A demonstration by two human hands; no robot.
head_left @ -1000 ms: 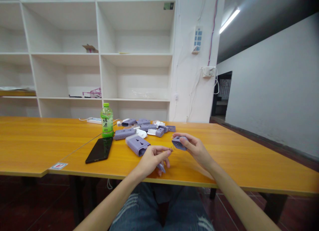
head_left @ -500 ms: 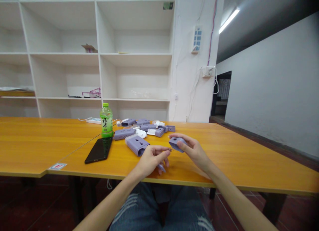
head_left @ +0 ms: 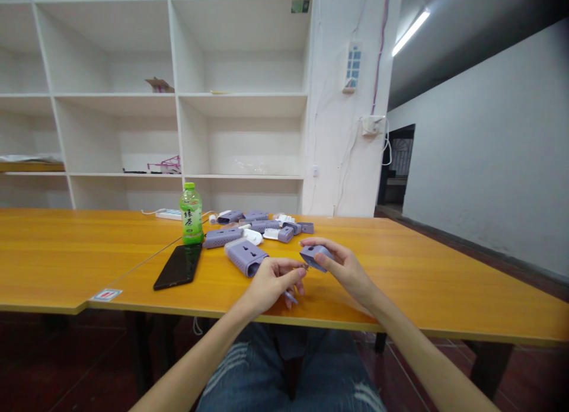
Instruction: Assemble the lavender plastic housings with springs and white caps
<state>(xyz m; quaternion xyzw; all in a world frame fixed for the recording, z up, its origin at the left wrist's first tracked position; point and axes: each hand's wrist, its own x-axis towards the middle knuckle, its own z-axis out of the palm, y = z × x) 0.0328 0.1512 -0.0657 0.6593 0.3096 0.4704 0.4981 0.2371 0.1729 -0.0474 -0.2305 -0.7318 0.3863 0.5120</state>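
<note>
My right hand (head_left: pixel 340 265) is closed around a small purple plastic housing (head_left: pixel 315 255), held above the table with a dark hole on its face. Close beside it, my left hand (head_left: pixel 278 281) pinches a tiny, thin metal-looking bit (head_left: pixel 304 268) between thumb and forefinger. A flat purple plastic piece (head_left: pixel 291 297) pokes out below the left hand's curled fingers. Just left of that hand lies a larger purple case (head_left: pixel 246 256) with two keyhole-shaped slots, partly hidden by the hand. The pinched bit is too small to name.
Several purple and white plastic parts (head_left: pixel 222 238) lie in a cluster behind the hands. A green drink bottle (head_left: pixel 191 215) and a black phone (head_left: pixel 178 267) are to the left. The table's front edge (head_left: pixel 329 325) runs under my forearms; white shelves stand behind.
Both hands keep almost the same pose. The purple housing tilts very slightly, and the flat piece under my left hand shifts a little. The whole view has moved slightly.
</note>
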